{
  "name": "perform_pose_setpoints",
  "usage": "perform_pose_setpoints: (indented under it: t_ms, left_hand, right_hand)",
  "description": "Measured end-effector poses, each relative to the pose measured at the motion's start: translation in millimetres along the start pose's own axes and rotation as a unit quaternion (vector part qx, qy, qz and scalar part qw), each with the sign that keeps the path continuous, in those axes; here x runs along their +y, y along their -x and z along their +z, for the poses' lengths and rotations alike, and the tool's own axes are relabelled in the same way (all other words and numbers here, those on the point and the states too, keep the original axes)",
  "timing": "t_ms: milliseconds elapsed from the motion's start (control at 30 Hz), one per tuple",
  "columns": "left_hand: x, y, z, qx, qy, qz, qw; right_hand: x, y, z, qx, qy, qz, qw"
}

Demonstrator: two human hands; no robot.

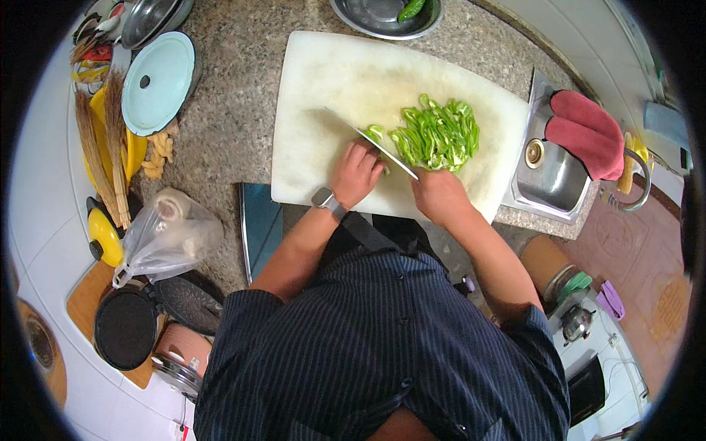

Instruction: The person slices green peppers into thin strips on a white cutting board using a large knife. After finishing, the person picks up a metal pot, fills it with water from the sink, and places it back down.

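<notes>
My right hand (441,193) grips the handle of a kitchen knife (389,156), whose blade points up and to the left across the board. Close beside the blade, my left hand (357,172) presses down a piece of green pepper (374,133), most of it hidden by the fingers and the knife. A smartwatch (323,197) is on my left wrist. A heap of sliced green pepper (438,132) lies to the right of the blade. All of this rests on a white cutting board (314,66).
Beyond the board stands a metal bowl (364,14) with a whole green pepper (411,10) inside. A steel sink (557,182) with a red cloth (587,135) is at right. At left are a light-blue lid (160,82), ginger (160,151) and a plastic bag (171,237).
</notes>
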State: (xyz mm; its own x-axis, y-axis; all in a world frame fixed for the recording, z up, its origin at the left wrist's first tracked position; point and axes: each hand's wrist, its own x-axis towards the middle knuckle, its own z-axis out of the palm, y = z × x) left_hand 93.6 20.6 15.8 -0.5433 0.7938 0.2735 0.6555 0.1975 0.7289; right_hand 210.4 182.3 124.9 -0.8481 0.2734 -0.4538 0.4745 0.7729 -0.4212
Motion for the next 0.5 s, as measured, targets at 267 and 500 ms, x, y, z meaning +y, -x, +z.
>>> perform_pose_setpoints:
  t_ms: [267, 500]
  left_hand:
    - [-4.1, 3.9, 3.2, 0.005, 0.003, 0.026, 1.000]
    - [-0.9, 4.3, 2.8, 0.021, 0.008, 0.031, 0.999]
  right_hand:
    - [14.8, -4.6, 15.4, 0.072, -0.111, 0.023, 0.991]
    - [-3.5, 30.2, 4.4, 0.053, -0.179, 0.046, 0.981]
